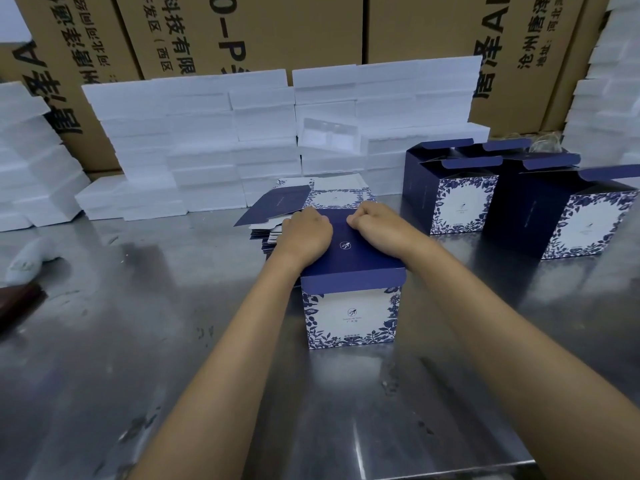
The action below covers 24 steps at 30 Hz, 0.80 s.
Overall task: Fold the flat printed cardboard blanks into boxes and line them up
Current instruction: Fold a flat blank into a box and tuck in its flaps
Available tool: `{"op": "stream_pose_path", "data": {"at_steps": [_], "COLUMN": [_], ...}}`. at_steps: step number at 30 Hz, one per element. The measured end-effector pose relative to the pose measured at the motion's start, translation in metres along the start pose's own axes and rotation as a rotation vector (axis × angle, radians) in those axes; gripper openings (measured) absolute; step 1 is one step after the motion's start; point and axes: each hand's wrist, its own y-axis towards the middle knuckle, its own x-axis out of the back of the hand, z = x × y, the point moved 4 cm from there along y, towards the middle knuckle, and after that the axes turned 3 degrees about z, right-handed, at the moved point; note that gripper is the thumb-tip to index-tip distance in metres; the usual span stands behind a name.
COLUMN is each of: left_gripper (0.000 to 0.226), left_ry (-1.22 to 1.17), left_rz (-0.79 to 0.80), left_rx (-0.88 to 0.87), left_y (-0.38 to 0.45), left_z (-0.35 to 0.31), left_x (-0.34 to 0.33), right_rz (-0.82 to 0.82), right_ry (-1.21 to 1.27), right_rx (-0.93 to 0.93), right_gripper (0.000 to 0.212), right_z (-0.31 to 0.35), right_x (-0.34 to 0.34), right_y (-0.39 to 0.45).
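Note:
A folded box point(351, 317) with a navy top and a blue-and-white floral front stands on the steel table in the middle of the view. My left hand point(304, 233) and my right hand point(375, 223) both lie on its navy top panel, fingers curled over the far edge. Just behind the box lies a stack of flat printed blanks point(332, 195). At the right stand two folded boxes, one nearer point(575, 220) and one behind it point(450, 199), both with their top flaps open.
Stacks of white foam trays point(194, 143) line the back of the steel table point(138, 341), with more at the left and right edges. Large brown cartons point(242, 32) stand behind them. A grey cloth point(31, 258) and a dark object lie at the left edge.

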Motion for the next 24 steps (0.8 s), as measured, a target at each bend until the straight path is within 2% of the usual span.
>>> {"op": "stream_pose_path", "data": {"at_steps": [6, 12, 17, 20, 24], "left_gripper": [0.034, 0.033, 0.035, 0.035, 0.018], "left_ry": [0.068, 0.081, 0.135, 0.133, 0.060], "left_rz": [-0.059, -0.057, -0.128, -0.132, -0.168], "left_rx": [0.016, 0.027, 0.087, 0.092, 0.038], "left_y": [0.002, 0.005, 0.004, 0.002, 0.002], "left_z": [0.004, 0.006, 0.009, 0.007, 0.009], "left_x": [0.000, 0.000, 0.003, 0.003, 0.003], "right_rz": [-0.016, -0.051, -0.156, -0.154, -0.206], "right_ry": [0.016, -0.133, -0.256, -0.277, -0.234], "right_rx": [-0.025, -0.029, -0.093, -0.103, -0.107], "right_gripper": [0.011, 0.016, 0.013, 0.019, 0.019], "right_z": [-0.002, -0.002, -0.007, -0.005, -0.009], "right_x": [0.001, 0.001, 0.009, 0.008, 0.010], "right_y": [0.001, 0.002, -0.003, -0.003, -0.006]}}
